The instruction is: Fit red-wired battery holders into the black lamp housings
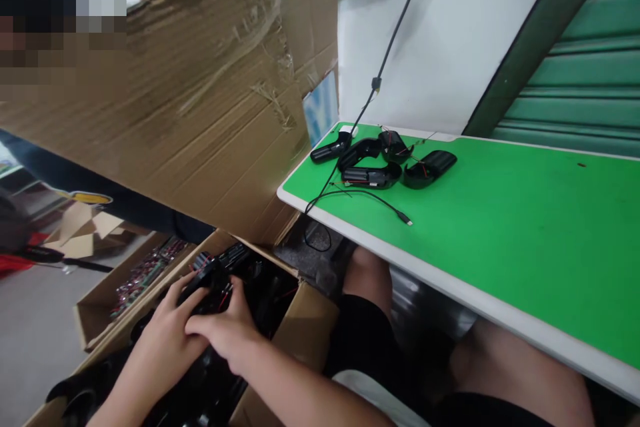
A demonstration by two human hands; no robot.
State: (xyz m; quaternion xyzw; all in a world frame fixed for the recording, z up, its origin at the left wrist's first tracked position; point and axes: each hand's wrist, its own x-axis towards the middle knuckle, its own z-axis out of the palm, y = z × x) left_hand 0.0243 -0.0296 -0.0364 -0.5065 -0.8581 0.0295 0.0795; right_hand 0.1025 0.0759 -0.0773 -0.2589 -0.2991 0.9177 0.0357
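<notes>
Both hands are over an open cardboard box [313, 320] filled with black plastic parts [205, 380], at the lower left. My left hand [175, 320] has its fingers wrapped round a black part [213, 275] with a thin red wire beside it. My right hand [230, 323] touches the same part from the near side, its thumb crossing close to my left hand and its fingers curled round the part's right side. Some fingertips are hidden behind the part.
Several black housings [371, 175] and a black cable [370, 192] lie on the green table [525, 233]. A large cardboard sheet [200, 120] stands behind the box. A narrow carton [95, 313] holds small circuit parts. Part of a person shows at the upper left.
</notes>
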